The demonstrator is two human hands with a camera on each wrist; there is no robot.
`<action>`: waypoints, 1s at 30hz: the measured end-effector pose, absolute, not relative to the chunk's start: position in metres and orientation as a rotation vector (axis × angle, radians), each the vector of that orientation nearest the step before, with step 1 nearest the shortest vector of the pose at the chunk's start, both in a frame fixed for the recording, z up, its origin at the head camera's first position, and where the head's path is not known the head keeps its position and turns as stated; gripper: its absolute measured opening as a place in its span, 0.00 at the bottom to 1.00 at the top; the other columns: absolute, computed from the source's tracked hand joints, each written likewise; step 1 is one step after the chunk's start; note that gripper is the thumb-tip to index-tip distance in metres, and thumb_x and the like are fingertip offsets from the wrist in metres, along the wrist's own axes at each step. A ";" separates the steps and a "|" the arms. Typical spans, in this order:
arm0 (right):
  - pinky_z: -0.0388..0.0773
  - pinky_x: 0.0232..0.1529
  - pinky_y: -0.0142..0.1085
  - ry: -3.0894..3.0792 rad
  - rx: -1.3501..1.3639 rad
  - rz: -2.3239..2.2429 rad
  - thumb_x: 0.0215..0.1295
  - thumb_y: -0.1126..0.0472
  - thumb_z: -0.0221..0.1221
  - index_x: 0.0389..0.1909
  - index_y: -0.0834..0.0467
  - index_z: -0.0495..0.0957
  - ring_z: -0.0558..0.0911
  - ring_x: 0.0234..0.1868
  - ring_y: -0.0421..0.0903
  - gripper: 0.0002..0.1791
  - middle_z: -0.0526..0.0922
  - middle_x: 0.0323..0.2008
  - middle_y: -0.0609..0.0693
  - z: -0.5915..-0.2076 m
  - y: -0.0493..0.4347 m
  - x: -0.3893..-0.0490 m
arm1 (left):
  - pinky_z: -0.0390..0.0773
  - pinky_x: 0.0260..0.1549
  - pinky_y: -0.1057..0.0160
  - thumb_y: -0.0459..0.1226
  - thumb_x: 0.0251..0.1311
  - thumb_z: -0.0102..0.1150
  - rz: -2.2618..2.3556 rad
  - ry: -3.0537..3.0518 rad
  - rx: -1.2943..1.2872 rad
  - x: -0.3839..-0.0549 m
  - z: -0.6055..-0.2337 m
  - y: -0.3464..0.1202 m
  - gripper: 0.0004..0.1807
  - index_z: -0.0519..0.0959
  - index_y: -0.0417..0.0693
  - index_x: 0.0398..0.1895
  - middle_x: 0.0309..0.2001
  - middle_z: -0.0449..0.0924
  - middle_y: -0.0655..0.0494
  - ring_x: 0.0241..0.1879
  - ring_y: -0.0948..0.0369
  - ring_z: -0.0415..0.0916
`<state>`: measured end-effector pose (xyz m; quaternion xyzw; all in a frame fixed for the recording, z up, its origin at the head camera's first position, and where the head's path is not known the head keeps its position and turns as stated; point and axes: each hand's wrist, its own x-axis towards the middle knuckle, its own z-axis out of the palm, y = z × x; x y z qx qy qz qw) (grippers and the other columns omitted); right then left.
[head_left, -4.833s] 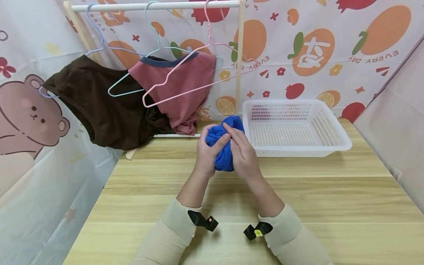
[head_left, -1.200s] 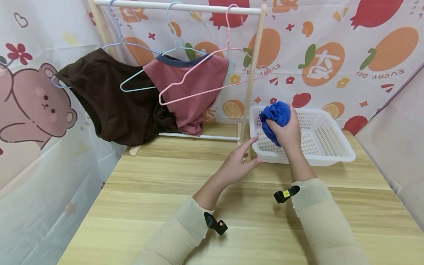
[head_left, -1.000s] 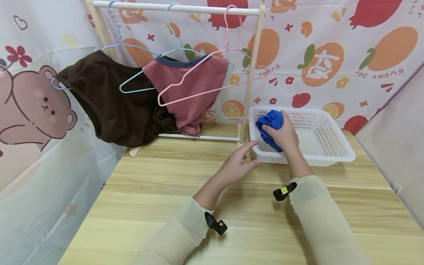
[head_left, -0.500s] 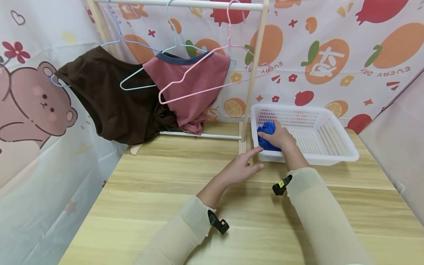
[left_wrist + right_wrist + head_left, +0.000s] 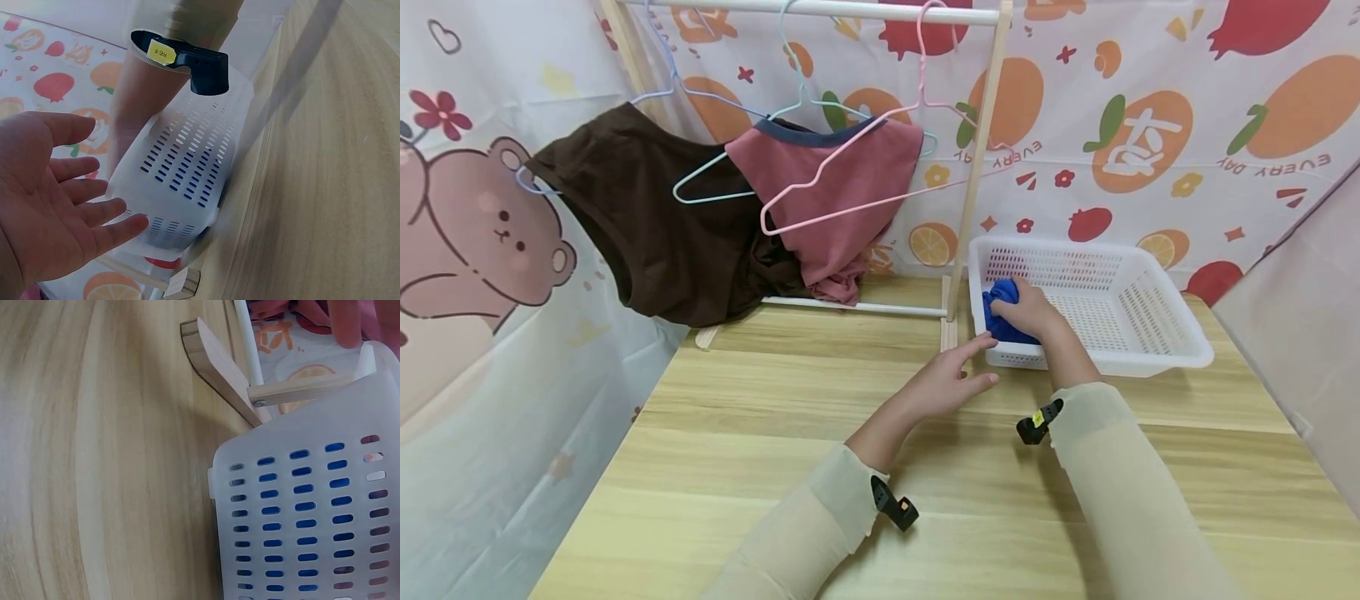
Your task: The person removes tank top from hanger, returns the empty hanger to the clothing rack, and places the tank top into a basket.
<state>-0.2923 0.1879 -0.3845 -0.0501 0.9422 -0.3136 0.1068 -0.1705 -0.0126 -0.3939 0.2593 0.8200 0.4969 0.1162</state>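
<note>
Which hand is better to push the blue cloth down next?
Probably the right hand: it grips the blue cloth inside the white basket. The left hand is outside the basket, holding nothing.

Cream sleeves, black wrist cameras, yellow label on right one

Blue cloth, released by the left hand, has been lowered into the white basket by the right hand.

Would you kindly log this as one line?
right hand: holds blue cloth in basket | left hand: empty, near basket | pink hanger: bare
</note>
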 end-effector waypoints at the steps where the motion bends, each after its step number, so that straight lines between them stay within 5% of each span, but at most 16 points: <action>1: 0.59 0.67 0.63 2.771 -0.156 -0.937 0.64 0.46 0.52 0.78 0.59 0.38 0.60 0.70 0.67 0.49 0.51 0.73 0.71 -0.385 0.188 -0.292 | 0.70 0.63 0.48 0.44 0.71 0.54 1.456 2.400 0.760 -0.170 -0.394 -0.012 0.30 0.62 0.52 0.74 0.78 0.52 0.55 0.75 0.56 0.54; 10: 0.61 0.66 0.63 2.840 -0.030 -0.963 0.64 0.51 0.61 0.72 0.63 0.51 0.65 0.67 0.66 0.42 0.61 0.68 0.70 -0.383 0.190 -0.293 | 0.69 0.63 0.49 0.43 0.71 0.54 1.474 2.390 0.730 -0.171 -0.394 -0.010 0.29 0.63 0.56 0.73 0.78 0.51 0.58 0.75 0.58 0.53; 16: 0.60 0.67 0.63 2.851 -0.085 -0.785 0.69 0.49 0.58 0.72 0.64 0.59 0.63 0.70 0.67 0.37 0.63 0.70 0.68 -0.383 0.191 -0.294 | 0.69 0.63 0.48 0.44 0.70 0.54 1.475 2.386 0.736 -0.172 -0.393 -0.008 0.29 0.63 0.56 0.73 0.78 0.50 0.59 0.75 0.58 0.52; 30: 0.55 0.70 0.61 2.807 -0.181 -0.603 0.75 0.49 0.48 0.75 0.65 0.53 0.57 0.73 0.66 0.36 0.58 0.72 0.69 -0.389 0.188 -0.296 | 0.70 0.63 0.49 0.46 0.70 0.54 1.463 2.407 0.740 -0.172 -0.398 -0.008 0.28 0.65 0.56 0.72 0.77 0.51 0.66 0.75 0.59 0.53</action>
